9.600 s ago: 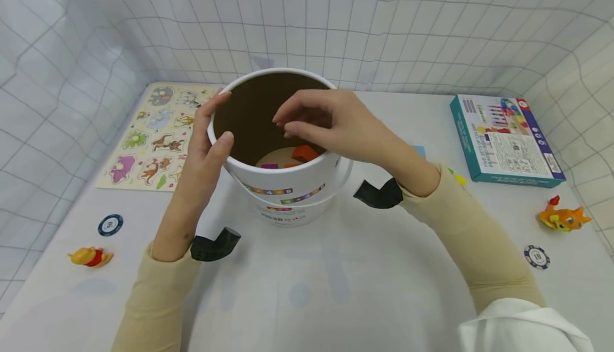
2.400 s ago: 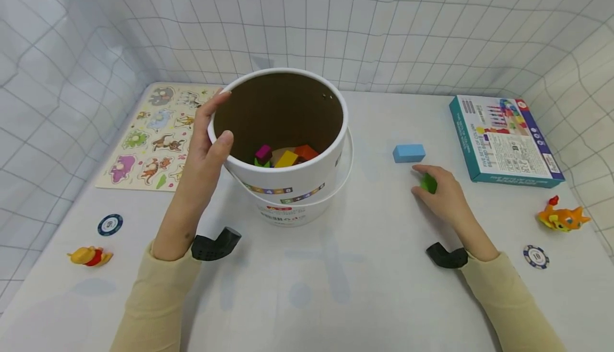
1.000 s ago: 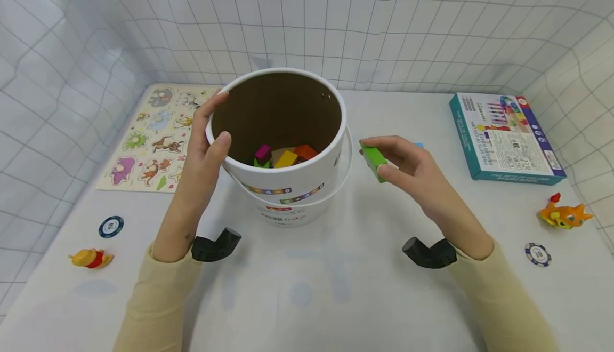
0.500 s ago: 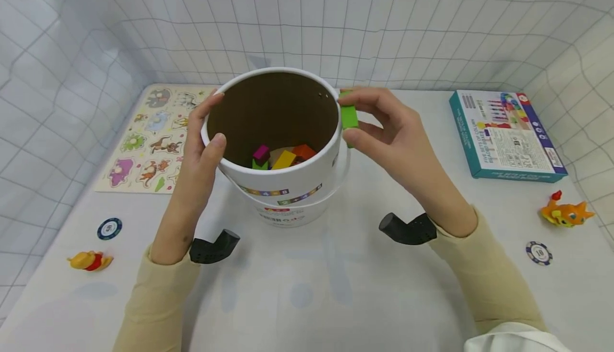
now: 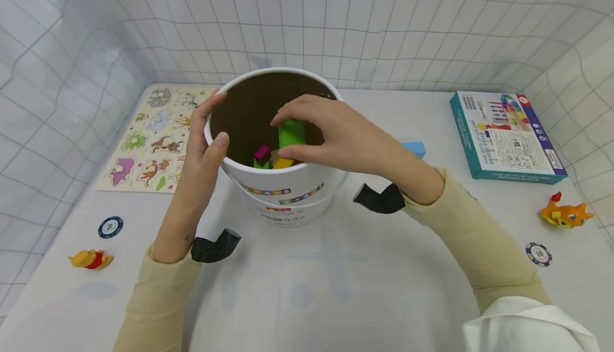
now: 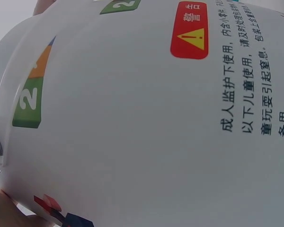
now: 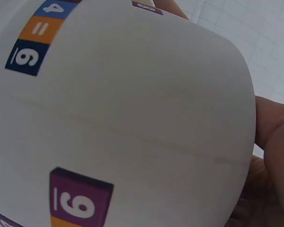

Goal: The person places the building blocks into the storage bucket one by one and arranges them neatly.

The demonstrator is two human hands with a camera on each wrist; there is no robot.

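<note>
A white bucket printed with coloured sums stands in the middle of the table in the head view. My left hand grips its rim on the left side, thumb bent over the edge. Over the bucket's mouth my right hand pinches a green block between thumb and fingers. Below, inside, lie a purple block, a yellow block and a bit of green. The right hand hides part of the inside. Both wrist views are mostly filled by the bucket's outer wall.
Right of the bucket lies a blue block, partly behind the right wrist. An animal puzzle board lies back left, a boxed toy back right. Small figures and chips lie at the sides.
My right hand took the green block from the table on the right and carried it left, over the rim, into the bucket's mouth. Yellow and purple blocks were added inside earlier. The left hand stayed put.
</note>
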